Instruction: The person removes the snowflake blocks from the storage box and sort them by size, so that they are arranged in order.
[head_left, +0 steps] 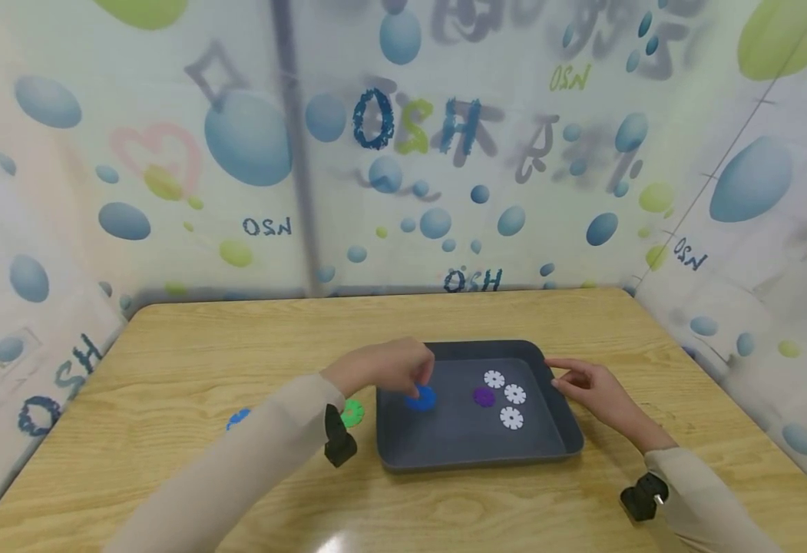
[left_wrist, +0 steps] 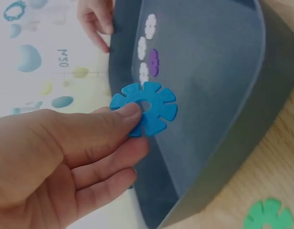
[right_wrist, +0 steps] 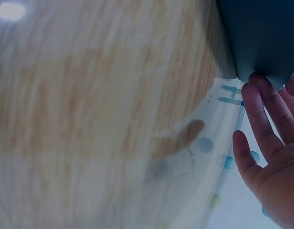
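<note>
My left hand [head_left: 401, 367] pinches a blue notched plastic disc [left_wrist: 161, 110], a snowflake-shaped building piece, between thumb and fingers. In the head view this blue disc hangs over the left part of a dark grey tray [head_left: 458, 439]. Toward the tray's right side lie a purple disc [head_left: 484, 396] and three white discs [head_left: 511, 418] of the same notched kind. My right hand [head_left: 593, 392] is at the tray's right wall, and its fingertips touch the outside of that wall in the right wrist view. Those fingers [right_wrist: 280, 114] are mostly straight.
On the wooden table [head_left: 189, 346], left of the tray, lie a green disc [head_left: 352, 412] and another blue piece [head_left: 239, 417], partly hidden by my left sleeve. A patterned curtain [head_left: 403, 192] stands behind the table and along both sides.
</note>
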Action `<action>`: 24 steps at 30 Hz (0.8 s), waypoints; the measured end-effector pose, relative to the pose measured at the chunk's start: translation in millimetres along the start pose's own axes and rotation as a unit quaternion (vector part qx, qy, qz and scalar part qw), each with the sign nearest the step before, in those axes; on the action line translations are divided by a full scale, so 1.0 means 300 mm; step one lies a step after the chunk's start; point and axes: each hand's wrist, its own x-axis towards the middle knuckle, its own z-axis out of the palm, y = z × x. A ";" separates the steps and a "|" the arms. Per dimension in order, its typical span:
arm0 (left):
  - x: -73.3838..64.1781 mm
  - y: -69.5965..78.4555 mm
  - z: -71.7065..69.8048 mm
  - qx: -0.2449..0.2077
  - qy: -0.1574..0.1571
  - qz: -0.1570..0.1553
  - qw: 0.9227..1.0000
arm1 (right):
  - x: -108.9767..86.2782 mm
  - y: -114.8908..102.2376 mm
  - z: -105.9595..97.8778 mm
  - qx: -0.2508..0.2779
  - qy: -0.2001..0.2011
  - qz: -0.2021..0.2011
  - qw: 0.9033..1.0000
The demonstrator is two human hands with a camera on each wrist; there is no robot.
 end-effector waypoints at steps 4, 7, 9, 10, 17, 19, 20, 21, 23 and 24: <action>-0.051 -0.017 -0.017 -0.011 0.007 -0.004 1.000 | -0.002 -0.005 -0.003 0.001 0.000 0.003 1.000; -0.093 -0.038 -0.032 -0.020 0.016 -0.003 1.000 | -0.003 -0.009 -0.006 0.004 0.000 0.005 1.000; -0.124 -0.057 -0.042 -0.023 0.022 0.000 0.999 | -0.001 -0.008 -0.006 0.003 0.000 0.004 1.000; -0.140 -0.065 -0.047 -0.025 0.023 0.001 0.999 | -0.001 -0.008 -0.006 0.004 0.001 0.004 1.000; -0.254 -0.137 -0.062 -0.032 0.024 -0.028 0.999 | -0.004 -0.003 -0.006 0.001 0.006 -0.008 1.000; -0.287 -0.160 -0.060 -0.038 0.019 -0.045 0.998 | -0.004 -0.002 -0.006 0.001 0.006 -0.009 1.000; -0.304 -0.170 -0.059 -0.045 0.016 -0.055 0.997 | -0.004 -0.002 -0.005 0.001 0.006 -0.009 1.000; -0.320 -0.181 -0.057 -0.053 0.014 -0.064 0.996 | -0.003 -0.003 -0.005 0.001 0.005 -0.008 1.000; -0.352 -0.202 -0.053 -0.066 0.012 -0.077 0.995 | -0.002 -0.006 -0.004 -0.002 0.005 -0.009 1.000; -0.368 -0.212 -0.052 -0.072 0.012 -0.082 0.994 | -0.002 -0.007 -0.003 -0.002 0.006 -0.007 1.000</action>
